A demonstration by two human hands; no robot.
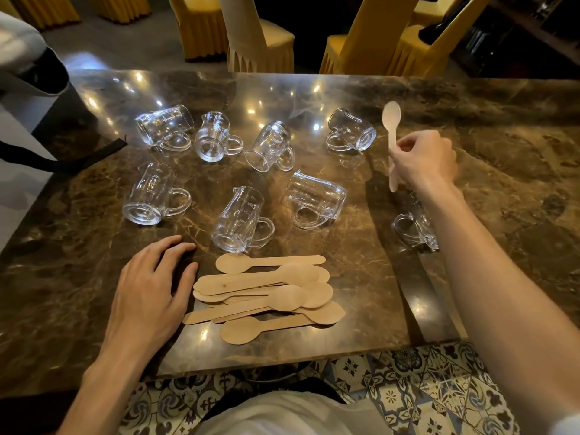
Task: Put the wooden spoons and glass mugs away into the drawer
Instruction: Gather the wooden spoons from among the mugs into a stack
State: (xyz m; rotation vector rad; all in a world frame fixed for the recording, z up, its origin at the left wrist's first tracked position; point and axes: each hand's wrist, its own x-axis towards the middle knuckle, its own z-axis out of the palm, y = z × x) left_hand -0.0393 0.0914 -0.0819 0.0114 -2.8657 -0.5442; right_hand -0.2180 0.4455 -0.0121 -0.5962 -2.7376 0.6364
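**One Spoon Up**

The right hand [423, 160] is pinching a wooden spoon [391, 119] above the table [502, 120]. The left hand [150, 290] is lying flat, fingers a little spread, beside the spoon pile [266, 293]. Glass mugs [240, 219] are lying on their sides nearby.

A brown marble table [489, 120] is filling the middle, reflecting points of light. Chairs in yellow skirted covers [262, 42] are standing beyond its far edge. Patterned floor tiles [408, 390] are showing below its near edge. A black strap [62, 163] is lying at the left. Possibly dark shelving [514, 36] is standing far right.
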